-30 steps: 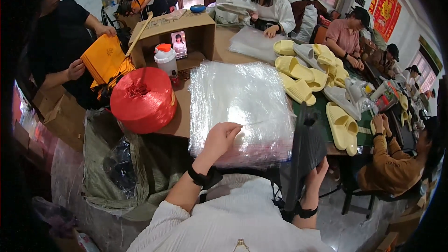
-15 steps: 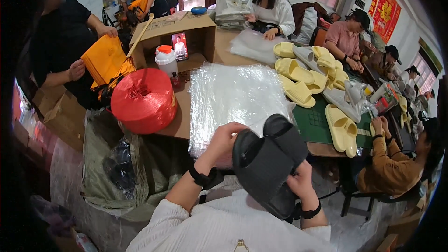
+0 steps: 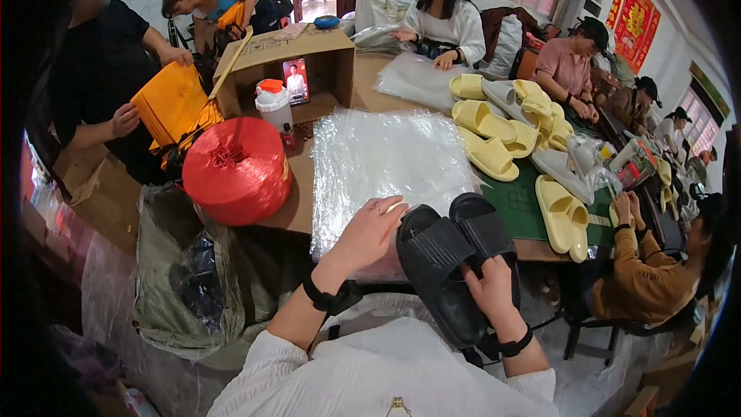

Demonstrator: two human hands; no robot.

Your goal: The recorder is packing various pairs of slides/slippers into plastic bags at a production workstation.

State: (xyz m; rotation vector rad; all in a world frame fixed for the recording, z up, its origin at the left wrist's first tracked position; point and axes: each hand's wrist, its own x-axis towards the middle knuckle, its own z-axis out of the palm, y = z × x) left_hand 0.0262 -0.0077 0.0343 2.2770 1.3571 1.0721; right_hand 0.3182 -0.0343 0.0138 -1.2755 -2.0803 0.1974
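Note:
A pair of black slides (image 3: 444,262) with ribbed straps is in my right hand (image 3: 494,286), which grips them near the straps at the table's front edge. The slides lean side by side, toes pointing away from me. My left hand (image 3: 367,232) is over the near part of a stack of clear plastic bags (image 3: 386,154), just left of the slides' toes. Its fingers stretch toward the right and seem to rest on the top bag; no slide is in that hand.
Yellow slides (image 3: 486,150) and grey ones (image 3: 505,100) lie on the right of the table, partly on a green mat (image 3: 513,205). A red roll of twine (image 3: 235,170), a white bottle (image 3: 274,104) and a cardboard box (image 3: 332,69) stand left. Several co-workers sit or stand around.
The slides have turned so their straps face up more, and moved slightly right. My left hand has drawn away from the slide and its fingers have straightened over the bags.

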